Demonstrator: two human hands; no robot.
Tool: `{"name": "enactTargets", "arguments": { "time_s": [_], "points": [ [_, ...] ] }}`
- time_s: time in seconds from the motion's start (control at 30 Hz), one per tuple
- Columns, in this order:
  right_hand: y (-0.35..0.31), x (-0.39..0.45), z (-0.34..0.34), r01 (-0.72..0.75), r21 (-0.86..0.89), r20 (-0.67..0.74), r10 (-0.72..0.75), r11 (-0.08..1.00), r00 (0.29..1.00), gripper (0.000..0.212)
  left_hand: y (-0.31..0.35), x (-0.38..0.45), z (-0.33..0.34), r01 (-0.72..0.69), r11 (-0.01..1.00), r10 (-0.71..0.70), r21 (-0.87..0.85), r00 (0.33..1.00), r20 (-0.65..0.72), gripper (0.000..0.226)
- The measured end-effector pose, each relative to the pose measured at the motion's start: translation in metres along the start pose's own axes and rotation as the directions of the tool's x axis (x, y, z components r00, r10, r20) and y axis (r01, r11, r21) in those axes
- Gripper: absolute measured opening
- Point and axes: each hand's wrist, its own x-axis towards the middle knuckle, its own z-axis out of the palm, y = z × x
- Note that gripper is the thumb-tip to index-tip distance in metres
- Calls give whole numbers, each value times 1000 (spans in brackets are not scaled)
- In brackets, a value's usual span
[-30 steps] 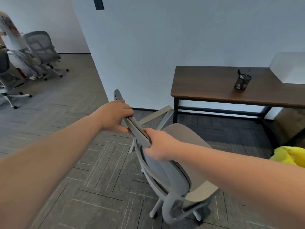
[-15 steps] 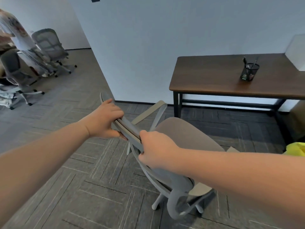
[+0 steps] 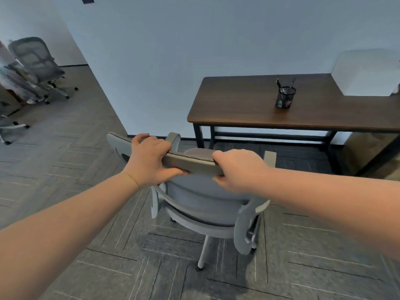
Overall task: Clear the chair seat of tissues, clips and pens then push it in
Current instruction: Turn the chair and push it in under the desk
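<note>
Left hand point(image 3: 149, 161): closed over the top edge of the grey padded backrest point(image 3: 190, 164), fingers curled over the far side, thumb beneath on the near face. Right hand point(image 3: 238, 169): clamped on the same edge just beside it at 3 o'clock, knuckles up, fingers wrapped over the rim.

Grey swivel office chair with pale frame point(image 3: 207, 204): centre of view, backrest towards the wearer; two armrests project past the top edge at 12 and 1 o'clock. Only a sliver of the seat point(image 3: 198, 151) shows beyond the backrest; the rest is hidden. Castor leg visible at 6 o'clock.

Dark wooden desk with black metal frame point(image 3: 249, 113): at 1 o'clock, well apart from the chair, its left front corner nearest. Bare floor lies between chair and desk edge; open space shows beneath the top, crossed by a low rear rail.

Black mesh pen cup point(image 3: 285, 97): upright on the desk, set back from the front edge. White box point(image 3: 365, 74): on the desk at 2 o'clock.

Grey herringbone carpet point(image 3: 65, 169): open at 9 o'clock. White wall corner point(image 3: 121, 118) at 11 o'clock. Grey mesh chairs point(image 3: 36, 63) at 10 o'clock, far off.
</note>
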Motion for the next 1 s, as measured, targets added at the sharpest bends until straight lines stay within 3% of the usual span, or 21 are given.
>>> {"name": "enactTargets", "arguments": {
  "time_s": [0.13,0.73,0.9,1.0],
  "points": [
    [39,-7,-4,-33,-21,-8,33,999,999,22,33,26,11,2,1000,-2,-3,1000,23,61],
    [196,-73,-25,-250,-91,-11,250,964,968,27,196,117,27,9,997,7,-82,980,197,56],
    [232,-85,-29,-305,-74,-1,306,949,952,33,204,140,30,-123,980,153,-155,968,200,48],
    [248,-92,-32,-325,-91,0,327,941,945,35,179,141,39,-100,984,122,-150,982,145,46]
  ]
}}
